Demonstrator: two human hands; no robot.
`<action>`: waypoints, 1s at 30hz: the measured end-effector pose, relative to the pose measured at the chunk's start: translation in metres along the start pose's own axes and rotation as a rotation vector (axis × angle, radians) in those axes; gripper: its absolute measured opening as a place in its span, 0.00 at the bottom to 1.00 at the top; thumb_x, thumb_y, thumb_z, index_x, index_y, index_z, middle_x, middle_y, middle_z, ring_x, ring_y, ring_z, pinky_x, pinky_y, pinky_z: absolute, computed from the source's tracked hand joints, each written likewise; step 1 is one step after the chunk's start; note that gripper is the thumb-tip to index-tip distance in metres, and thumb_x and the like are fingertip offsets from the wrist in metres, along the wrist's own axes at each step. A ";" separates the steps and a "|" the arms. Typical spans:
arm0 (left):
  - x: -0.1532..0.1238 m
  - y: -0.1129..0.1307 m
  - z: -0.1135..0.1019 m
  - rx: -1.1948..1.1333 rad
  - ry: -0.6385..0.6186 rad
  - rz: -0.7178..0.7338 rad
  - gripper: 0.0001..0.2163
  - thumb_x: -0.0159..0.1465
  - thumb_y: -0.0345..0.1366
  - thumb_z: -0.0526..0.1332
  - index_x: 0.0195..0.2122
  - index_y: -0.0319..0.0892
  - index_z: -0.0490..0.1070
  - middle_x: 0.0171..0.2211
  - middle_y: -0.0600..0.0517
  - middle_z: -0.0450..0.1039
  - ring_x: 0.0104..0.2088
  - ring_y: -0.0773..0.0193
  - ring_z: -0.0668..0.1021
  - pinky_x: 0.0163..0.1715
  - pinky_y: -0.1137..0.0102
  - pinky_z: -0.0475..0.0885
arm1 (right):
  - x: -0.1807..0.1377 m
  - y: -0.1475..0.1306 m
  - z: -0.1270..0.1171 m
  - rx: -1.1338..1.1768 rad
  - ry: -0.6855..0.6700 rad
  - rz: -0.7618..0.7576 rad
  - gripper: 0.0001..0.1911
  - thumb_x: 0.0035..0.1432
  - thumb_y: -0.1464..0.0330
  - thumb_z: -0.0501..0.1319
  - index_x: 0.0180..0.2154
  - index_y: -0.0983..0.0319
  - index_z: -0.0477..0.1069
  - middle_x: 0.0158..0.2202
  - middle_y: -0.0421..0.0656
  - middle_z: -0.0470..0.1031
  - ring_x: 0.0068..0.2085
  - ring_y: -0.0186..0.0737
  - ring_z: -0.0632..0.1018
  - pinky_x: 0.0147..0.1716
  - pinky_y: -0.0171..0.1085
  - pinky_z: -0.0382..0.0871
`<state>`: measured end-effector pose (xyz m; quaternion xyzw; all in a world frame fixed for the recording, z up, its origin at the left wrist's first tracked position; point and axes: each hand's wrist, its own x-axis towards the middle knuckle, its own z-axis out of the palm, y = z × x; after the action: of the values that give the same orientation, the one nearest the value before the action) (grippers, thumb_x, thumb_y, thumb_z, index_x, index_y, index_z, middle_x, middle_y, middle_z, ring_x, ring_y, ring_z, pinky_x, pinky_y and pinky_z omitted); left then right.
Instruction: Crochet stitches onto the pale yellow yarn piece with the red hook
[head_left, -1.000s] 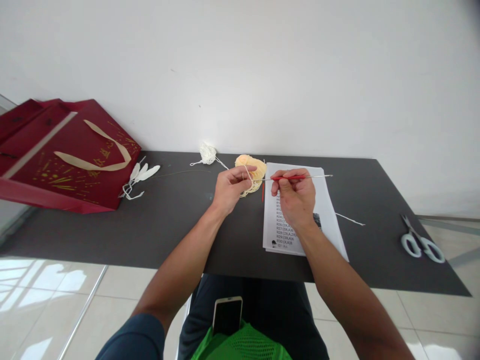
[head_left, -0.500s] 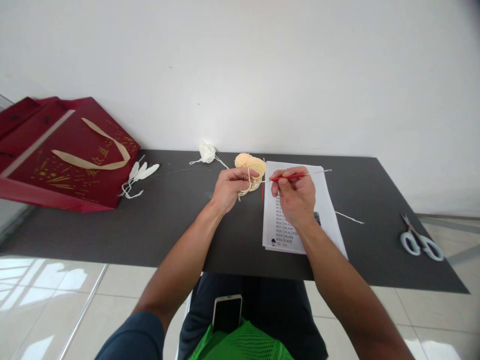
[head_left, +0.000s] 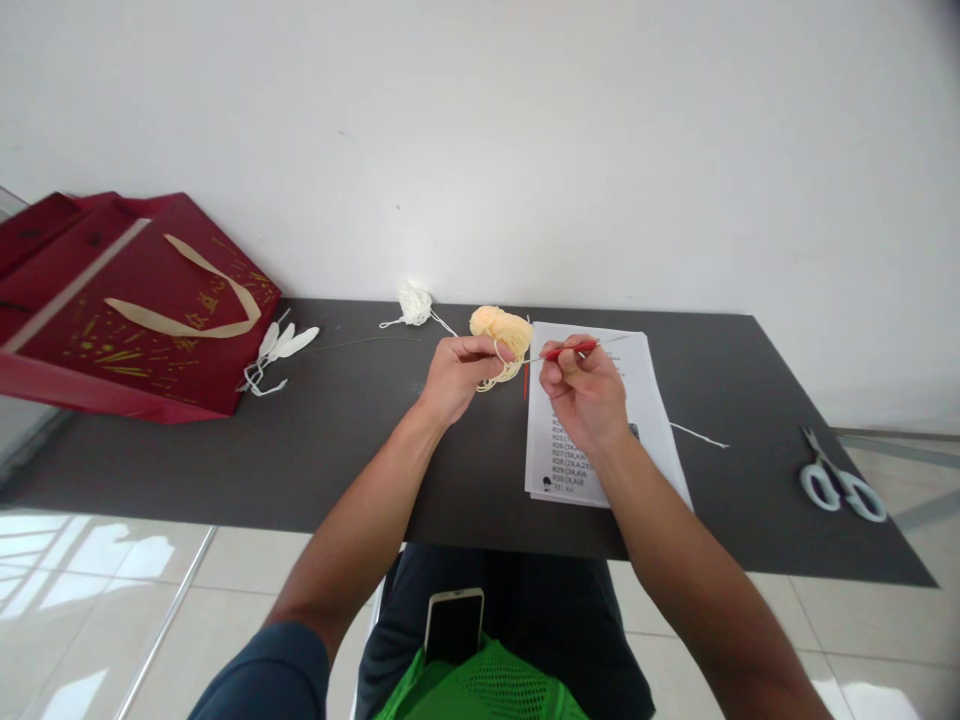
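Note:
My left hand [head_left: 456, 374] is closed, pinching a pale yellow yarn piece [head_left: 501, 344] and its strand above the dark table [head_left: 360, 440]. My right hand [head_left: 585, 392] is closed on a red-handled crochet hook [head_left: 571, 350], whose thin metal tip points left into the yarn. Both hands hover just left of and over a printed paper sheet [head_left: 651, 400] with rows of text.
A red gift bag [head_left: 127, 300] with a beige ribbon handle lies at the far left, white feather-like pieces [head_left: 283, 348] beside it. A small white yarn tangle [head_left: 415, 303] sits near the wall. Scissors [head_left: 840, 484] lie at the right edge. A phone [head_left: 454, 624] rests on my lap.
My right hand has tilted the hook, so its long metal end no longer sticks out to the right. Both hands have drawn slightly closer together at the yarn.

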<state>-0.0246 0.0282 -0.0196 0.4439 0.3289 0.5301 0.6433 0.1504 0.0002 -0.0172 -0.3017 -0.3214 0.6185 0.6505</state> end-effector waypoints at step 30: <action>-0.005 -0.015 0.022 0.214 0.189 0.164 0.27 0.55 0.29 0.69 0.58 0.43 0.75 0.32 0.56 0.78 0.30 0.70 0.78 0.34 0.73 0.73 | -0.012 0.028 0.021 0.018 0.145 -0.040 0.09 0.53 0.65 0.75 0.35 0.56 0.78 0.34 0.36 0.83 0.32 0.31 0.81 0.36 0.34 0.82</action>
<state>-0.0004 0.0174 -0.0254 0.4834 0.4051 0.5821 0.5132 0.1169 -0.0100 -0.0267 -0.3332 -0.2740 0.5848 0.6870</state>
